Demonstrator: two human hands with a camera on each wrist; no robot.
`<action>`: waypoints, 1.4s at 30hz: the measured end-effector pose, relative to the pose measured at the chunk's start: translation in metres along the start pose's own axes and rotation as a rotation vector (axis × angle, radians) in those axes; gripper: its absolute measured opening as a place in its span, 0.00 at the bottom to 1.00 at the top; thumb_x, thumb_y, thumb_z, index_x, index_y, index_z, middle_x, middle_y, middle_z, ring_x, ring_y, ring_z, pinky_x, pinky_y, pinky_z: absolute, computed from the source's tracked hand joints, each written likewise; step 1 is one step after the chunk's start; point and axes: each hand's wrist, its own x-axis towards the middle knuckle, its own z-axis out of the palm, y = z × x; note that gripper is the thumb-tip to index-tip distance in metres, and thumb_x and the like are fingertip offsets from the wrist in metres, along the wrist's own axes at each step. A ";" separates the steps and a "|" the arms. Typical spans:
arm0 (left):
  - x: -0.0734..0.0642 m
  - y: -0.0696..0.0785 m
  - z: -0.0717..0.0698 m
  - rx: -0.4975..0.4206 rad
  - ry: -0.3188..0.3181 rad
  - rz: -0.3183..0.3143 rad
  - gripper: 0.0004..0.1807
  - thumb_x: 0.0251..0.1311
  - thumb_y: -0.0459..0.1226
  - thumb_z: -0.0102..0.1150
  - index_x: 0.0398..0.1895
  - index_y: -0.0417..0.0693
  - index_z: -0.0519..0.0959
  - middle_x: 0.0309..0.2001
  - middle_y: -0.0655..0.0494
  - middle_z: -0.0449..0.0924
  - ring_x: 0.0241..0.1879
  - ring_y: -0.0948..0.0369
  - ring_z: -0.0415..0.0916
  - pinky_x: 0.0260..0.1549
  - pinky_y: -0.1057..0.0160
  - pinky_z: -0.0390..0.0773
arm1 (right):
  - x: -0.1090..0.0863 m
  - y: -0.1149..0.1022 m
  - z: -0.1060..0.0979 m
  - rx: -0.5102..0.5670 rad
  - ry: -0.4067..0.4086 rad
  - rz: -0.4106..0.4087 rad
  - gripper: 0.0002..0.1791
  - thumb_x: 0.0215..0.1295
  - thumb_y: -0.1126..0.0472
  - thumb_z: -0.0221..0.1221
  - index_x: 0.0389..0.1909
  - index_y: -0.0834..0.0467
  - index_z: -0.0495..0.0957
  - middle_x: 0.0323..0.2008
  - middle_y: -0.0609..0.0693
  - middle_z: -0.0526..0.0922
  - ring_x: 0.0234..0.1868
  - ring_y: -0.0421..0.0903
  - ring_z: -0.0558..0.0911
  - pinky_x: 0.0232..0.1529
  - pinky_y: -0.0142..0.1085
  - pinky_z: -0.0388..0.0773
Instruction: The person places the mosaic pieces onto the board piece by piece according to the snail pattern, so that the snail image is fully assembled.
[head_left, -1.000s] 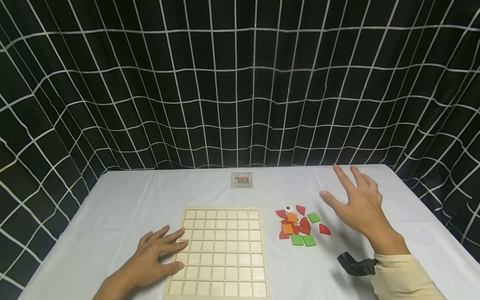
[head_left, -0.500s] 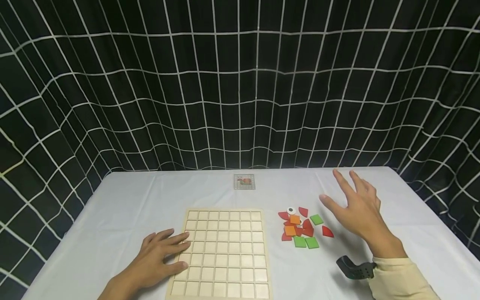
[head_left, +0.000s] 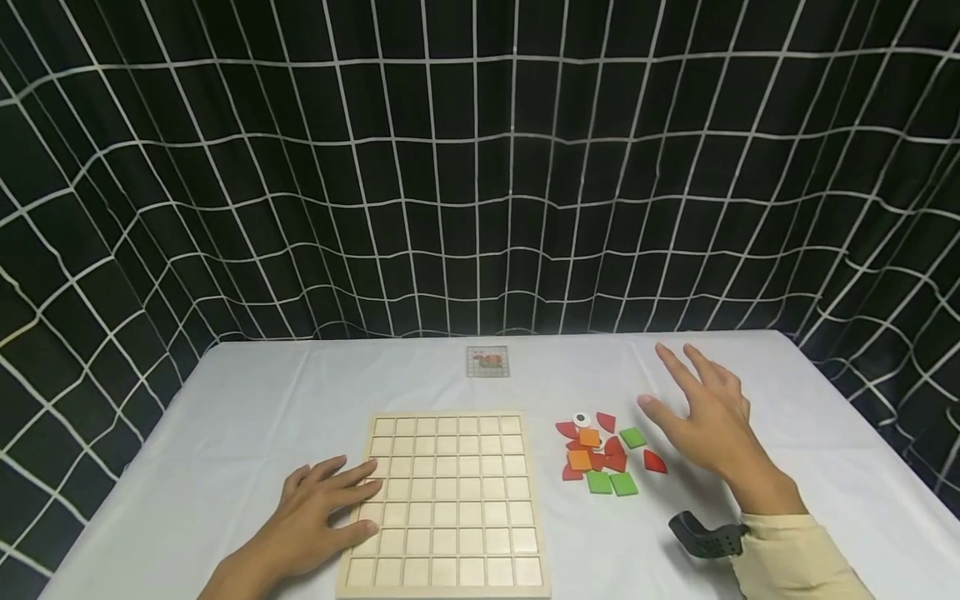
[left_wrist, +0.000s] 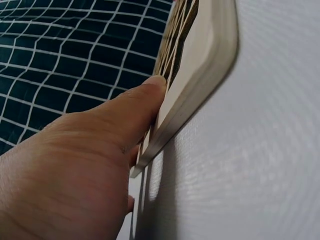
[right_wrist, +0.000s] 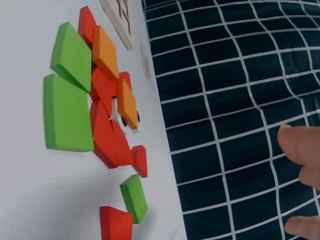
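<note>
A pale wooden grid board (head_left: 457, 492) lies flat on the table, its square compartments bare. Along its left edge rests my left hand (head_left: 315, 512), fingers spread and fingertips touching the rim; in the left wrist view the thumb (left_wrist: 150, 92) lies against the board's edge. To the right of the board is a loose pile of flat pieces: green squares (head_left: 623, 483), orange squares (head_left: 579, 461), red quarter-round pieces (head_left: 655, 461) and a white eye disc (head_left: 581, 420). Above and right of that pile hovers my right hand (head_left: 708, 421), fingers apart, holding nothing.
A small clear card (head_left: 487, 362) with a coloured picture on a grid lies beyond the board. White cloth covers the table (head_left: 262, 417). Black curtain with white netting (head_left: 480, 167) surrounds the back and sides. A black wrist device (head_left: 705, 536) sits at the right sleeve.
My right hand has shifted slightly left and lower towards the pieces. The left hand stays on the board's edge. The head view has moved a little; the pieces lie as before.
</note>
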 end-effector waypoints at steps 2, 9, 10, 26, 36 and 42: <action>0.000 0.000 -0.001 -0.002 0.003 -0.002 0.32 0.57 0.60 0.59 0.59 0.54 0.78 0.68 0.63 0.65 0.69 0.47 0.53 0.61 0.35 0.40 | 0.000 0.001 0.001 0.018 -0.005 -0.026 0.41 0.65 0.47 0.59 0.75 0.52 0.53 0.70 0.69 0.50 0.66 0.73 0.47 0.54 0.73 0.47; -0.001 0.000 -0.001 -0.009 0.010 0.006 0.31 0.57 0.60 0.60 0.59 0.54 0.79 0.68 0.63 0.66 0.68 0.46 0.54 0.61 0.35 0.40 | -0.002 0.009 0.007 0.061 -0.048 -0.058 0.41 0.63 0.56 0.62 0.75 0.50 0.55 0.71 0.66 0.53 0.65 0.72 0.51 0.54 0.71 0.50; -0.001 0.000 -0.001 -0.010 0.008 0.005 0.31 0.57 0.60 0.60 0.59 0.54 0.79 0.68 0.63 0.66 0.69 0.46 0.54 0.61 0.35 0.39 | -0.002 0.010 0.009 0.068 -0.053 -0.060 0.40 0.62 0.58 0.62 0.74 0.50 0.56 0.71 0.66 0.54 0.65 0.72 0.51 0.54 0.71 0.51; -0.001 0.001 0.000 -0.030 0.008 0.008 0.31 0.57 0.60 0.59 0.59 0.54 0.79 0.67 0.63 0.66 0.69 0.47 0.54 0.61 0.35 0.39 | -0.006 0.028 0.040 0.167 -0.152 -0.122 0.33 0.60 0.66 0.63 0.67 0.55 0.68 0.67 0.61 0.65 0.65 0.65 0.59 0.58 0.67 0.56; 0.001 0.001 0.003 -0.048 0.000 0.024 0.32 0.58 0.61 0.58 0.60 0.55 0.78 0.68 0.63 0.65 0.69 0.47 0.52 0.61 0.35 0.38 | -0.023 0.038 0.027 0.180 -0.132 -0.112 0.31 0.55 0.64 0.68 0.62 0.57 0.73 0.56 0.60 0.75 0.55 0.61 0.67 0.52 0.62 0.63; -0.001 0.001 -0.002 -0.041 -0.002 0.007 0.32 0.58 0.61 0.58 0.60 0.54 0.78 0.68 0.62 0.65 0.69 0.46 0.53 0.61 0.35 0.38 | -0.028 0.036 0.027 0.180 -0.138 -0.109 0.26 0.53 0.60 0.71 0.54 0.59 0.78 0.45 0.55 0.81 0.49 0.57 0.71 0.49 0.57 0.66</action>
